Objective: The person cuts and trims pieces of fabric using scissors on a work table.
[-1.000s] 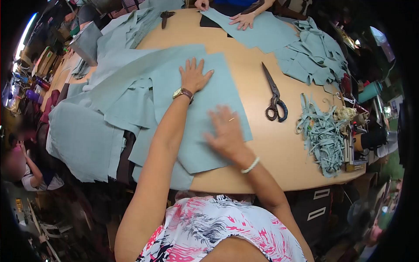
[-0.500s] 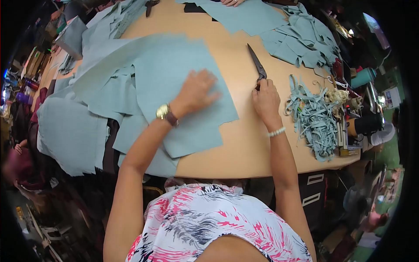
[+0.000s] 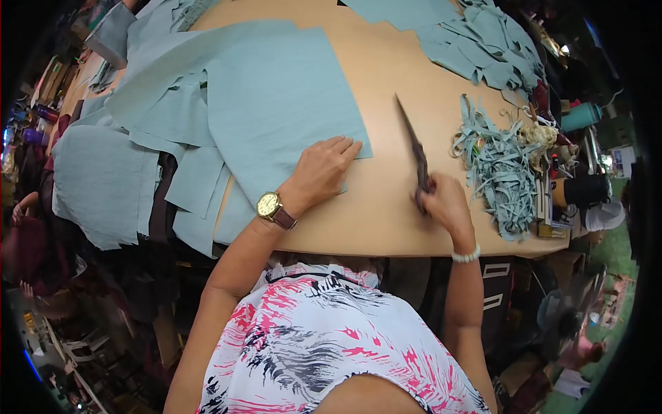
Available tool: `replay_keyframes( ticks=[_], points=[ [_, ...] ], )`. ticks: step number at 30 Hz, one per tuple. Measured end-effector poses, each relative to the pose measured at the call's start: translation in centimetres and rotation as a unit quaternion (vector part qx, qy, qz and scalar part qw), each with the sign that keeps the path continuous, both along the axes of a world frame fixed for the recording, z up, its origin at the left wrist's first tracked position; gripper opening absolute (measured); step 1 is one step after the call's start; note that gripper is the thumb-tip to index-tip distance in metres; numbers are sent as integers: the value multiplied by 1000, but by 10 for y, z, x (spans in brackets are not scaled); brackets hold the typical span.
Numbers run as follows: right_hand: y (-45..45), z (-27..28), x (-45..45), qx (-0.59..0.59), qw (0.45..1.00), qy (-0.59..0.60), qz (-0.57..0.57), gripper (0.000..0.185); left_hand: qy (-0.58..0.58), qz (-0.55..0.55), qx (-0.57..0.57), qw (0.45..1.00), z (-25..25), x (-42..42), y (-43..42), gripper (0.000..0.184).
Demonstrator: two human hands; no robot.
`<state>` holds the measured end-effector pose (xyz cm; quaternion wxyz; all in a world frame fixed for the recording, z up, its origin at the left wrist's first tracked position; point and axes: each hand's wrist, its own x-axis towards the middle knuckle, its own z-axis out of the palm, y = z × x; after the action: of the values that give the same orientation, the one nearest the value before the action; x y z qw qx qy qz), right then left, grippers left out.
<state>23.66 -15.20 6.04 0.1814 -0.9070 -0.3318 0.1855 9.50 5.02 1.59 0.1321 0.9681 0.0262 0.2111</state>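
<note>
My left hand (image 3: 324,169) lies palm down on a light teal cloth piece (image 3: 283,96), near its right corner. Its fingers are close together, lying on the fabric. A gold watch (image 3: 269,204) with a brown strap is on that wrist. Dark metal scissors (image 3: 418,148) are in my right hand (image 3: 447,205), fingers wrapped round the handles. The blades look closed and point away from me, over the wooden table (image 3: 386,224), right of the cloth and apart from it. Beneath the cloth's left side lie more teal pieces (image 3: 176,114), folded and overlapping.
A heap of thin teal fabric strips (image 3: 503,183) sits at the right edge of the table. Cut teal pieces (image 3: 483,52) are piled at the far right. A grey box (image 3: 112,34) stands at the far left, and a teal bottle (image 3: 581,117) is beyond the strips.
My left hand has come towards me and settled near the cloth's right corner. My right hand has drawn the scissors nearer to me. The view has tilted down slightly.
</note>
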Motion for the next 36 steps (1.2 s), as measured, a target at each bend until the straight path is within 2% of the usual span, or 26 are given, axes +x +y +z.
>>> replay_keyframes(
  ticks=[1, 3, 6, 10, 13, 16, 18, 21, 25, 30, 33, 35, 36],
  points=[
    [-17, 0, -8, 22, 999, 24, 18, 21, -28, 0, -2, 1000, 0, 0, -1, 32],
    [-43, 4, -23, 57, 982, 182, -15, 19, -11, 8, -19, 1000, 1, 3, -3, 30],
    [-71, 3, -49, 141, 910, 380, -87, 20, -50, 4, -1, 999, -10, 10, 0, 25],
    [-77, 18, -74, 84, 884, 442, -129, 24, -112, -2, -29, 993, -15, 14, -3, 21],
    [-69, 23, -74, 89, 889, 407, -189, 29, -98, 1, -39, 994, -5, 12, -4, 18],
    [-57, -7, -48, 112, 975, 166, -93, 33, -47, -9, -52, 997, -3, 14, -3, 17],
    [-30, -9, -33, 108, 992, 30, -65, 34, -20, -3, -51, 999, -2, 16, -4, 17],
    [8, -7, -25, 92, 993, -55, -56, 32, 4, 7, -22, 1000, -2, 17, -8, 20],
    [23, -5, -15, 64, 996, -3, -64, 30, 7, 16, 14, 1000, -6, 18, -9, 23],
    [14, -2, -15, 69, 997, 21, -26, 27, -71, 16, -15, 997, -8, 17, -9, 27],
    [2, 8, -3, 212, 970, 95, -77, 21, -104, 17, -33, 994, -9, 16, -7, 28],
    [-8, 6, 36, 195, 956, -192, -108, 16, -109, 15, -51, 993, -11, 16, -8, 27],
    [-10, 6, 53, 160, 943, -264, -125, 17, -106, 15, -64, 992, -10, 17, -8, 26]
  ],
)
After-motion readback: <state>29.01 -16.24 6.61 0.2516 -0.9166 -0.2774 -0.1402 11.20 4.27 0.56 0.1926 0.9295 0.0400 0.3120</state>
